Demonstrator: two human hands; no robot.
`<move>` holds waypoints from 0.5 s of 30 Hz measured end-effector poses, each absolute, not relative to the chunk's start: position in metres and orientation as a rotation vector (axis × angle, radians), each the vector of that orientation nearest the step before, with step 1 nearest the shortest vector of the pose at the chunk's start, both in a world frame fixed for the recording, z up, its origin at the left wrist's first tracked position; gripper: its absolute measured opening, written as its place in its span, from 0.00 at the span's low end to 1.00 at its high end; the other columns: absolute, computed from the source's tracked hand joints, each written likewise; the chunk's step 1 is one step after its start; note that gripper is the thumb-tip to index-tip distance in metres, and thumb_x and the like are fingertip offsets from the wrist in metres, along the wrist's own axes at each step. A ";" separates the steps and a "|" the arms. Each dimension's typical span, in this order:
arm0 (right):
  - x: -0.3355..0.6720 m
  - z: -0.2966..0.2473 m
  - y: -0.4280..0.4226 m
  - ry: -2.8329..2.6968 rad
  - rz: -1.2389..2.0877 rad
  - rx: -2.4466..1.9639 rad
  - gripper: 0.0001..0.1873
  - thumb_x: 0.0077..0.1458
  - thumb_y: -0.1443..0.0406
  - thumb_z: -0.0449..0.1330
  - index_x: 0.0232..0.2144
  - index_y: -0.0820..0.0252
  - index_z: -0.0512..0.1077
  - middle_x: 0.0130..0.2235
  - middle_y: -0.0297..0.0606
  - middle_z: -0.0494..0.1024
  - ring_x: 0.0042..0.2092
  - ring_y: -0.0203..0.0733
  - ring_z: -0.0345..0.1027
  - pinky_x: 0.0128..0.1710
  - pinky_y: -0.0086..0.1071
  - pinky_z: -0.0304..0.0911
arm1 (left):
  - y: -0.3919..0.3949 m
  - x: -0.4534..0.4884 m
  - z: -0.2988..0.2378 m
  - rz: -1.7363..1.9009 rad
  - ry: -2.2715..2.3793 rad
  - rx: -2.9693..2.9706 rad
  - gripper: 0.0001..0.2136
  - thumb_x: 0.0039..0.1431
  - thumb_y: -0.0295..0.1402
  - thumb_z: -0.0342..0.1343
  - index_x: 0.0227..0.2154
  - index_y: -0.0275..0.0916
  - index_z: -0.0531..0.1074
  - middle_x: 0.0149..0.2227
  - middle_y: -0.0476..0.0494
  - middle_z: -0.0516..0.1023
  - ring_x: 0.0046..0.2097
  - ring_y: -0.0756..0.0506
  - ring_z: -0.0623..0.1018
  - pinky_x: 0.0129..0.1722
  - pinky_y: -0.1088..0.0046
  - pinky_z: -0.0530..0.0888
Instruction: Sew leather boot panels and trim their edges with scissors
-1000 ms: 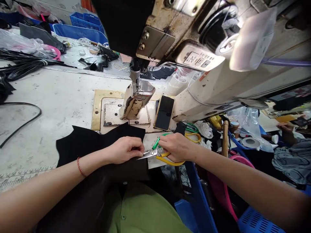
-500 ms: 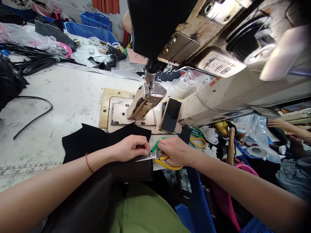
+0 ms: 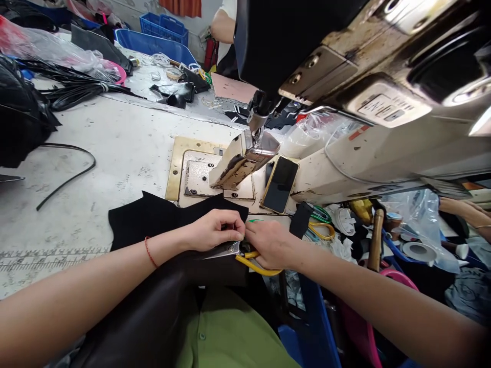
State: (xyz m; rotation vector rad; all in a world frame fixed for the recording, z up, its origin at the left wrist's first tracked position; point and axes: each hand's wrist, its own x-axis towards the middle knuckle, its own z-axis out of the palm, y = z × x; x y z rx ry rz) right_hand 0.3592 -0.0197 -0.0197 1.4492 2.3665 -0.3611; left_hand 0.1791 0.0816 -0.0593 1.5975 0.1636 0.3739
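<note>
A black piece of fabric (image 3: 153, 217) lies on the white worktable (image 3: 115, 148) and hangs over its front edge into my lap. My left hand (image 3: 215, 230) is closed in a pinch on the fabric's right edge. My right hand (image 3: 268, 243) is closed around scissors (image 3: 245, 255) with a yellow and a green handle; their metal blades point left under my left fingers, at the fabric's edge. Both hands touch each other in front of the sewing machine's presser foot (image 3: 245, 158).
A large worn sewing machine (image 3: 364, 102) overhangs the right side. A black phone (image 3: 281, 184) lies on its base. Black cords (image 3: 72, 89), plastic bags and blue crates (image 3: 164, 25) line the back. Tools and spare scissors (image 3: 320, 227) crowd the right, where another person's hand (image 3: 460, 209) shows.
The view has shifted, so everything sits further right. My hands have drawn closer together; the scissor blades have slid further under my left fingers at the fabric's edge.
</note>
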 end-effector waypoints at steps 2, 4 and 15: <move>0.355 -0.023 -0.016 2.392 -0.322 1.387 0.14 0.48 0.63 0.57 0.38 0.64 0.71 0.37 0.46 0.76 0.35 0.47 0.69 0.31 0.34 0.57 | 0.083 0.179 -0.058 0.393 0.175 1.545 0.09 0.59 0.36 0.56 0.28 0.36 0.71 0.29 0.49 0.70 0.31 0.51 0.68 0.34 0.74 0.67; 0.352 -0.026 -0.014 2.406 -0.274 1.328 0.14 0.47 0.65 0.57 0.39 0.64 0.71 0.37 0.48 0.77 0.34 0.47 0.70 0.30 0.35 0.57 | 0.084 0.179 -0.057 0.415 0.189 1.487 0.11 0.59 0.38 0.56 0.28 0.35 0.70 0.28 0.50 0.69 0.31 0.51 0.67 0.34 0.74 0.67; 0.341 -0.015 -0.006 2.302 -0.357 1.280 0.14 0.47 0.71 0.55 0.39 0.63 0.71 0.34 0.45 0.77 0.32 0.49 0.72 0.26 0.35 0.50 | 0.086 0.181 -0.060 0.447 0.203 1.356 0.19 0.56 0.49 0.58 0.28 0.35 0.69 0.28 0.49 0.68 0.31 0.51 0.66 0.33 0.74 0.67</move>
